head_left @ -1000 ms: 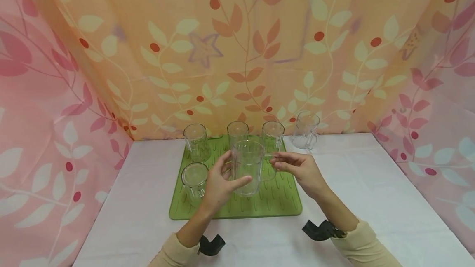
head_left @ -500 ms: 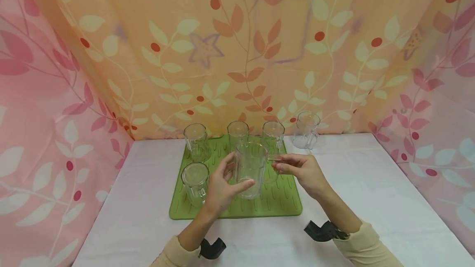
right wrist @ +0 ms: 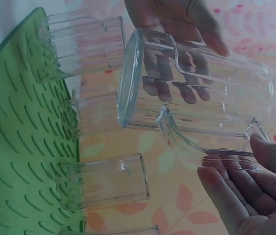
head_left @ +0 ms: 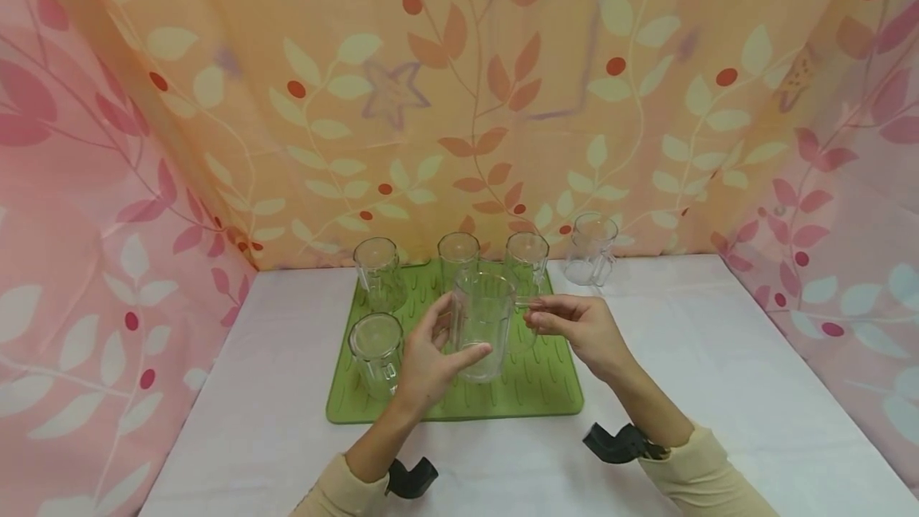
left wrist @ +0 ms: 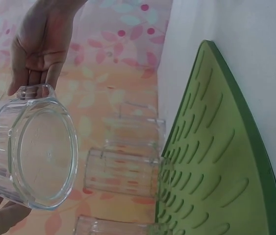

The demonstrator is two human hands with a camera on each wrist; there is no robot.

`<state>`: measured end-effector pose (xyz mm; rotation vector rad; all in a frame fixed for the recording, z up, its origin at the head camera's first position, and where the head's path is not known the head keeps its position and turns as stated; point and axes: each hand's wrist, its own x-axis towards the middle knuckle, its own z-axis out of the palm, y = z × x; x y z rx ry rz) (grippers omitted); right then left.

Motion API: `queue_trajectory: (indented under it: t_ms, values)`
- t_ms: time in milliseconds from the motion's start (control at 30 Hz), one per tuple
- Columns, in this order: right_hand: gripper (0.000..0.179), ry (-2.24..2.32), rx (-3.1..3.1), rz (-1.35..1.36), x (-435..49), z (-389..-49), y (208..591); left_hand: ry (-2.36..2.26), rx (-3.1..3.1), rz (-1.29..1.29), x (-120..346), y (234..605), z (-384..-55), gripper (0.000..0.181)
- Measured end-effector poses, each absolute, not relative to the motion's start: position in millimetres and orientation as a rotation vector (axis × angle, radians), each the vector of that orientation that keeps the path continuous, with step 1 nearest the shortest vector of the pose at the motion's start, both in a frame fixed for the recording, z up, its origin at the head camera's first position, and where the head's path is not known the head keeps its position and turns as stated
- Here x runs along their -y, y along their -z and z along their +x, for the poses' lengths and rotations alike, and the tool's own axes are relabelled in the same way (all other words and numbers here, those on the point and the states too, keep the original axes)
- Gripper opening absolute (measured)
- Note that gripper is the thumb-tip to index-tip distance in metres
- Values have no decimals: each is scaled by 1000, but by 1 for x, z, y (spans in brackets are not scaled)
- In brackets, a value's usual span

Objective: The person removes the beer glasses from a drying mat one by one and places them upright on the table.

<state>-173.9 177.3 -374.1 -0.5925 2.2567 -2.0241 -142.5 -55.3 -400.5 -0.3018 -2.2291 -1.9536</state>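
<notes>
A clear mug (head_left: 483, 333) is held up over the green ribbed mat (head_left: 549, 389), rim up in the head view. My left hand (head_left: 429, 357) grips its body from the left, thumb across the near side and fingers behind. On the other side, my right hand (head_left: 585, 329) pinches the mug's handle. The left wrist view shows the mug's round base (left wrist: 47, 154) facing the camera, apart from the mat. Through the clear wall in the right wrist view, the fingers of the left hand (right wrist: 172, 73) show behind the body.
Upside-down clear mugs stand on the mat: a front-left mug (head_left: 376, 353), a back-left mug (head_left: 376, 274), a back-middle mug (head_left: 458, 252) and a back-right mug (head_left: 527, 258). Another clear mug (head_left: 592, 250) stands off the mat at the back of the white table (head_left: 682, 341). Patterned cloth (head_left: 474, 142) encloses the table.
Both hands keep the same hold. The mug has tilted slightly and shifted a little to the right since a second ago. The other mugs have not moved.
</notes>
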Motion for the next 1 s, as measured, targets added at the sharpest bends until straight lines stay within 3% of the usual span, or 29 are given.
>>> queue_trajectory:
  t_ms: [1000]
  values:
    - [37, 1969, -2213, -649, -184, -180, 377, 1961, 2203, -343, 57, 404, -145, 85]
